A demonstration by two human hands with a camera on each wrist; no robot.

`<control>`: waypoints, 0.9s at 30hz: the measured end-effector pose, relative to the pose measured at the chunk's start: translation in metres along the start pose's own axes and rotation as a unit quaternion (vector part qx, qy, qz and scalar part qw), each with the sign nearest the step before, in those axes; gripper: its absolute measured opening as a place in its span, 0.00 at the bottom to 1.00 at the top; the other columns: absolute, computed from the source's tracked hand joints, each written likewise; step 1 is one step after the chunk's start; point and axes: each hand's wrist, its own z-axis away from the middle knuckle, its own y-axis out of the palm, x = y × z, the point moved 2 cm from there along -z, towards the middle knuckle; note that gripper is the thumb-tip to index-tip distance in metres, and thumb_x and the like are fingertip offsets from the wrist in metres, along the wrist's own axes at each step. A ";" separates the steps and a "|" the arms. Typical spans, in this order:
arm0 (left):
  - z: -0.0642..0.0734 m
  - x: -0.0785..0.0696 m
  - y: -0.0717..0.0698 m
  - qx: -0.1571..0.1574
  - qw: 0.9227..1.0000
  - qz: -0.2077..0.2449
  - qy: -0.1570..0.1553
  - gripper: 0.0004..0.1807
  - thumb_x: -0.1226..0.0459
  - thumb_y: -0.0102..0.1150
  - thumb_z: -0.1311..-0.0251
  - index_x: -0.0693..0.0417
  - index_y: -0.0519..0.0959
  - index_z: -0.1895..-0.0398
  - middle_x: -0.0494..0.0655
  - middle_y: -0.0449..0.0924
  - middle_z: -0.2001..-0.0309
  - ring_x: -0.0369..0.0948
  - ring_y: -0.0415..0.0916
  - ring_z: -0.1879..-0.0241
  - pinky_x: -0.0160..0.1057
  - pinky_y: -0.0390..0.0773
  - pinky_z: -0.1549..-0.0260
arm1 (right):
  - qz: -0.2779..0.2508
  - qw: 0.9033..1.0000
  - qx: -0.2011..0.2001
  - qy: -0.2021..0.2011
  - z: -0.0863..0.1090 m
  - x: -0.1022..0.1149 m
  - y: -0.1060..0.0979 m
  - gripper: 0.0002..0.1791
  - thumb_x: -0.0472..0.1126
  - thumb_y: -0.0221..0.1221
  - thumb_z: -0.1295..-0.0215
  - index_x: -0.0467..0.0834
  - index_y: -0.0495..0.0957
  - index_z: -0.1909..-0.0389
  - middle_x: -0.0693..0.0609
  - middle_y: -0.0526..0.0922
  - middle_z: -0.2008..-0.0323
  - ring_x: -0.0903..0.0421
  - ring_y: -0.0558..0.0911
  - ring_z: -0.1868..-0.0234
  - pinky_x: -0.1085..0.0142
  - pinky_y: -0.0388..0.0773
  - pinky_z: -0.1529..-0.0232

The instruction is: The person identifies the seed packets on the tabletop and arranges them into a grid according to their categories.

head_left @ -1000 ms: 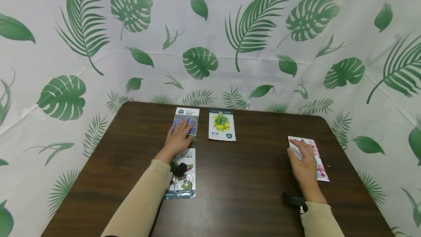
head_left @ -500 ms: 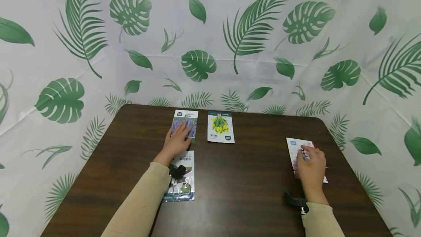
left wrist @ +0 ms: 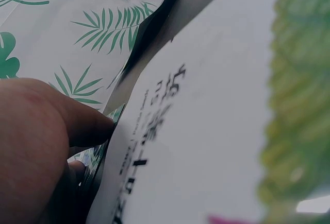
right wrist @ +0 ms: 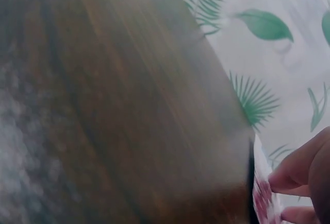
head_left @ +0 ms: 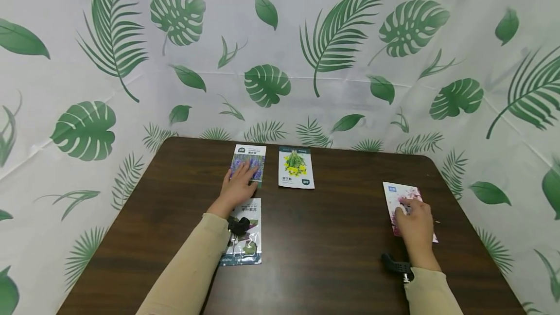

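My left hand (head_left: 237,186) rests with its fingers spread on a lavender seed packet (head_left: 249,152), near the table's far edge. Under my left wrist lies a perilla seed packet (head_left: 247,232), partly covered by the wrist; its white face (left wrist: 206,105) fills much of the left wrist view. A seed packet with yellow flowers (head_left: 296,166) lies just right of the lavender one. At the right, my right hand (head_left: 415,225) touches a pink-blossom seed packet (head_left: 391,198) with bent fingertips. In the right wrist view, fingertips (right wrist: 281,183) meet that packet's face (right wrist: 263,193); the hand hides part of it.
The dark brown wooden table (head_left: 323,247) carries all the packets. Behind and beside it hangs a white cloth (head_left: 306,111) with green leaf prints. A black strap device (head_left: 395,265) is on my right wrist, another (head_left: 239,226) on the left.
My right hand has shifted slightly right over the pink-blossom packet and bent its fingers, uncovering more of the packet's left side. My left hand stays on the lavender packet.
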 end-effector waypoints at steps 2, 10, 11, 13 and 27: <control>0.000 -0.001 -0.001 0.001 1.000 -0.006 0.000 0.35 0.54 0.50 0.18 0.46 0.60 0.12 0.53 0.43 0.09 0.55 0.39 0.09 0.66 0.30 0.14 | 0.013 1.000 0.007 -0.004 0.000 0.001 0.001 0.24 0.40 0.56 0.26 0.32 0.81 0.35 0.22 0.72 0.32 0.21 0.69 0.30 0.28 0.66 0.31; 0.001 -0.003 -0.002 0.002 1.000 -0.019 -0.002 0.35 0.54 0.49 0.17 0.46 0.59 0.11 0.54 0.43 0.09 0.56 0.39 0.10 0.66 0.31 0.13 | 0.037 0.999 0.030 0.004 0.003 0.007 0.001 0.25 0.41 0.56 0.27 0.34 0.82 0.34 0.22 0.69 0.31 0.18 0.65 0.30 0.25 0.60 0.33; 0.001 -0.004 -0.002 0.002 1.000 -0.017 -0.002 0.35 0.54 0.49 0.17 0.46 0.59 0.11 0.54 0.43 0.09 0.56 0.39 0.10 0.66 0.30 0.13 | 0.041 0.999 0.029 0.000 0.003 0.008 0.001 0.25 0.41 0.57 0.27 0.35 0.82 0.34 0.21 0.69 0.32 0.18 0.64 0.31 0.24 0.59 0.34; 0.001 -0.004 -0.002 0.000 1.000 -0.014 -0.001 0.35 0.55 0.49 0.17 0.46 0.59 0.11 0.54 0.43 0.09 0.56 0.39 0.10 0.66 0.30 0.14 | 0.053 0.998 0.029 -0.010 0.003 0.009 0.001 0.24 0.42 0.59 0.27 0.35 0.82 0.35 0.21 0.68 0.32 0.18 0.63 0.31 0.24 0.58 0.35; 0.004 -0.006 -0.004 0.000 1.000 -0.019 -0.004 0.34 0.53 0.50 0.17 0.44 0.61 0.12 0.52 0.45 0.09 0.54 0.41 0.10 0.68 0.34 0.14 | 0.050 0.990 0.116 -0.056 0.005 0.013 0.008 0.24 0.43 0.58 0.21 0.30 0.75 0.35 0.21 0.61 0.21 0.20 0.63 0.23 0.27 0.60 0.23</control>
